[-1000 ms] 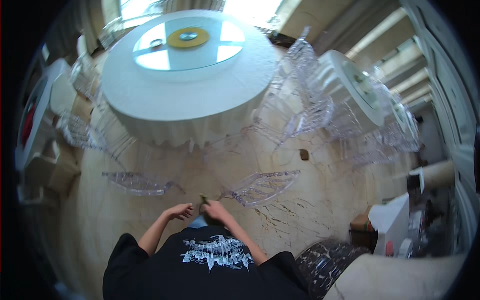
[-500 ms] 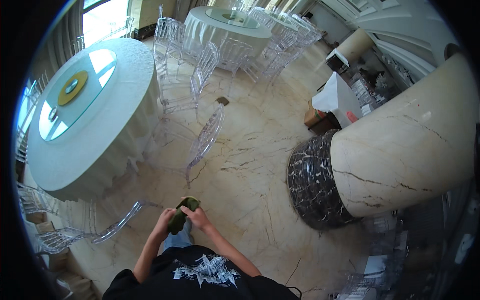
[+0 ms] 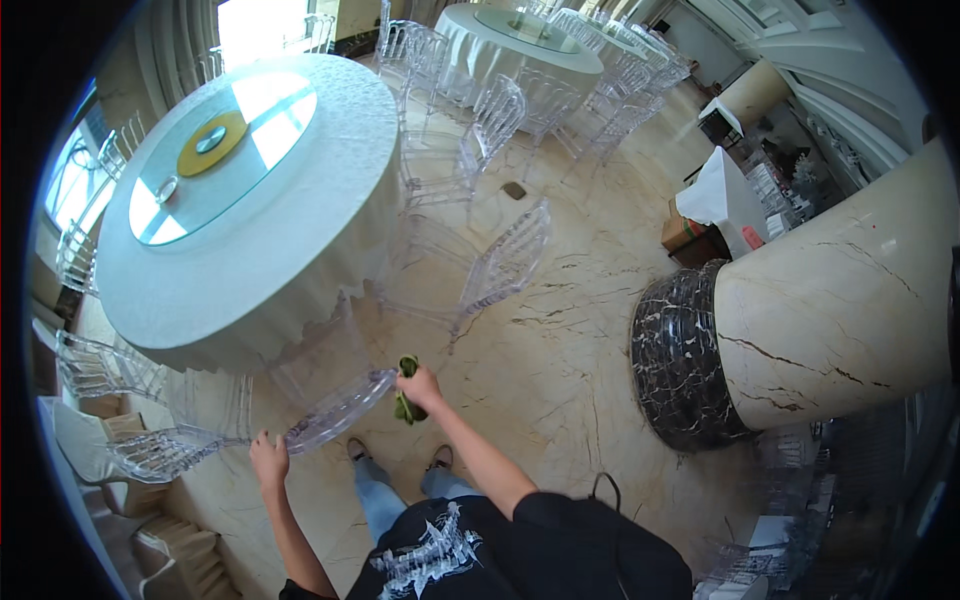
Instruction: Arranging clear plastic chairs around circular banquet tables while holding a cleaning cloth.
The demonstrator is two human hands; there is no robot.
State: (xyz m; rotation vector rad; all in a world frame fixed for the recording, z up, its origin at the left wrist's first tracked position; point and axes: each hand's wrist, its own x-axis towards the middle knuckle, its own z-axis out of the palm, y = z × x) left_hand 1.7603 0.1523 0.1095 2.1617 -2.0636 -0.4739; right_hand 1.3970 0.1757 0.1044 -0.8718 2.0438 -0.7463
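My right hand (image 3: 422, 390) is closed around a crumpled dark green cloth (image 3: 407, 405), held at the right end of a clear plastic chair's backrest (image 3: 338, 412). At that backrest's left end, my left hand (image 3: 268, 460) grips the frame with its fingers curled over it. The chair stands beside a round table (image 3: 230, 305) under a white cloth, with a glass turntable (image 3: 215, 160) on top. On the turntable lie a gold disc (image 3: 188, 153) and a small round dish (image 3: 166, 188).
A second clear chair (image 3: 505, 255) stands ahead at the table's right side. To the right rises a marble column (image 3: 800, 320) with a black base (image 3: 680, 360). Another round table (image 3: 465, 55) with clear chairs is farther back. Cream-covered seats (image 3: 180, 550) are at lower left.
My hands, together on the green cloth before, have moved apart. The left has let go of it and taken the chair's backrest; the right keeps the cloth. The view has shifted leftward.
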